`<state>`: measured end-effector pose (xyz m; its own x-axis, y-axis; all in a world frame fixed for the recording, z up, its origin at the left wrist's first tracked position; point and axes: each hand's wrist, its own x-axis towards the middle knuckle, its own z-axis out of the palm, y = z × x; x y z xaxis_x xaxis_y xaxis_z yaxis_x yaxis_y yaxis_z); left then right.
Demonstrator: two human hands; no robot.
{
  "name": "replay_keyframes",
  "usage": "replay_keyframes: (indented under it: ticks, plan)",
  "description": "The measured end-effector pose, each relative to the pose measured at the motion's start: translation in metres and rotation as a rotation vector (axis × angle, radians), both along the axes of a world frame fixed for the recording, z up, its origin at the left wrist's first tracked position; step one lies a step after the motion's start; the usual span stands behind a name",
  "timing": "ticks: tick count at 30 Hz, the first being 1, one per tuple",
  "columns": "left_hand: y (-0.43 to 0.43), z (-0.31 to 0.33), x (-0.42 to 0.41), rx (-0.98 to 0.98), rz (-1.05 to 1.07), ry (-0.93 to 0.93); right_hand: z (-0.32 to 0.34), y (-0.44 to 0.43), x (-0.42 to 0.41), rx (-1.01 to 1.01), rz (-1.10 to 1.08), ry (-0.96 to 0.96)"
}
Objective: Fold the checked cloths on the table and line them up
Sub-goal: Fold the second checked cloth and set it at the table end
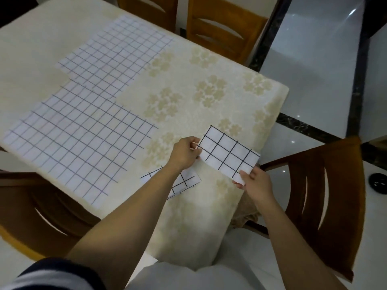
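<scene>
We judge the small folded white cloth with black grid lines [228, 153] to be light, thin and limp. It keeps a flat rectangle only because it is pulled between two hands, and it would sag if held by one point. The best hold is at opposite corners or short edges, pinched through all layers so the fold doesn't slip open. That is how we have it now.

- **Left hand:** the left hand [185, 152] pinches the far-left corner with curled fingers.
- **Right hand:** the right hand [256, 182] pinches the near-right corner between thumb and fingers.
- **Where it is:** the cloth sits over the near-right part of the cream floral-covered table [209, 114], by the edge. We cannot tell whether it is lifted or touching.
- **How it looks:** clean white, crisp dark lines, big squares, a tilted rectangle with several layers.

A second folded checked cloth [188, 182] lies flat on the table just beside it, partly under the left forearm.

Large unfolded checked cloths [83, 143] lie spread flat and overlapping across the left of the table, with fainter lines. In our judgement these are not yet folded.
</scene>
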<state>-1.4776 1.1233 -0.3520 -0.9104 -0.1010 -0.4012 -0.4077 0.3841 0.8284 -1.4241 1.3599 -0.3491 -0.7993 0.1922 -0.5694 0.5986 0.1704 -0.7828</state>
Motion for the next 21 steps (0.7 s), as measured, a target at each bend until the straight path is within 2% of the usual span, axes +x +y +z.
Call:
replay_keyframes:
  ticks: [4,10,12,14,16,17,19,21]
  plan:
    - [0.008,-0.017,-0.032,-0.207,-0.006,-0.041,-0.03,0.002,-0.032,-0.04,-0.009,-0.001]
    - [0.021,-0.046,-0.054,-0.319,0.072,-0.121,-0.054,0.022,-0.059,0.124,0.112,0.034]
    - [0.025,-0.051,-0.053,-0.309,0.112,-0.099,-0.049,0.03,-0.059,0.282,0.138,0.078]
    - [0.03,-0.054,-0.049,-0.434,0.107,-0.06,-0.044,0.034,-0.059,0.463,0.151,0.205]
    - [0.038,-0.055,-0.047,-0.692,0.014,0.066,-0.046,0.028,-0.062,0.59,0.222,0.416]
    - [0.044,-0.055,-0.046,-0.755,-0.081,0.166,-0.05,0.022,-0.066,0.597,0.284,0.502]
    - [0.052,-0.062,-0.047,-0.69,-0.343,0.272,-0.065,0.008,-0.076,0.546,0.424,0.614]
    - [0.054,-0.071,-0.048,-0.516,-0.488,0.139,-0.081,0.001,-0.088,0.582,0.574,0.635]
